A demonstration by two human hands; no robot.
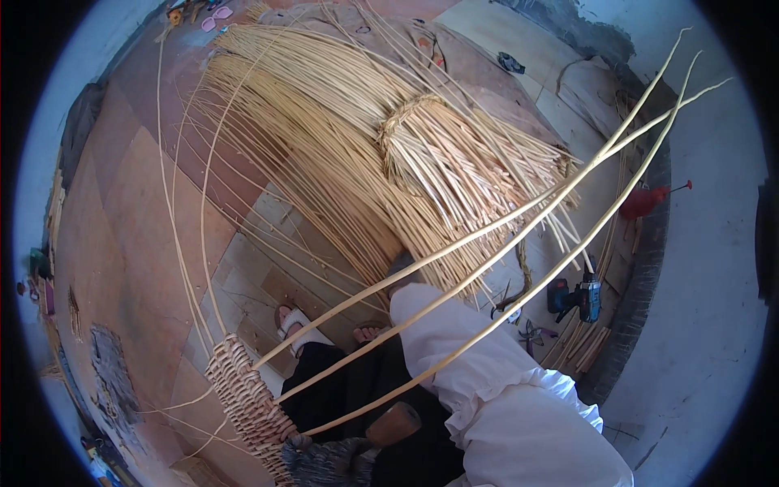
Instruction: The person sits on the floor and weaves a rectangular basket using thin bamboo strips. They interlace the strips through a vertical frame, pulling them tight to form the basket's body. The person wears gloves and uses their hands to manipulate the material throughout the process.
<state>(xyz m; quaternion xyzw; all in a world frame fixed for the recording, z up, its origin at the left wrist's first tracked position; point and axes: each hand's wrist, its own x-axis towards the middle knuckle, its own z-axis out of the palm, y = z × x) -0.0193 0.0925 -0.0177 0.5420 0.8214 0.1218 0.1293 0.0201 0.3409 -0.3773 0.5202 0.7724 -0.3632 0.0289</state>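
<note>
- Woven wicker strip (245, 388), lower left, long stalks (604, 154) sticking out.
- Left hand (329, 461) at its lower end; grip cannot be told.
- Right hand (401, 266) by the stalk bundle (324, 105), fingers unclear.

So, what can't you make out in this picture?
All in the head view:
- Right hand: mostly hidden by the reeds; its fingers can't be made out.
- Left hand: cut off by the lower edge.
- Weave: near end cut off there too.
- Dark thing on the far tiles: too small to identify.
</note>
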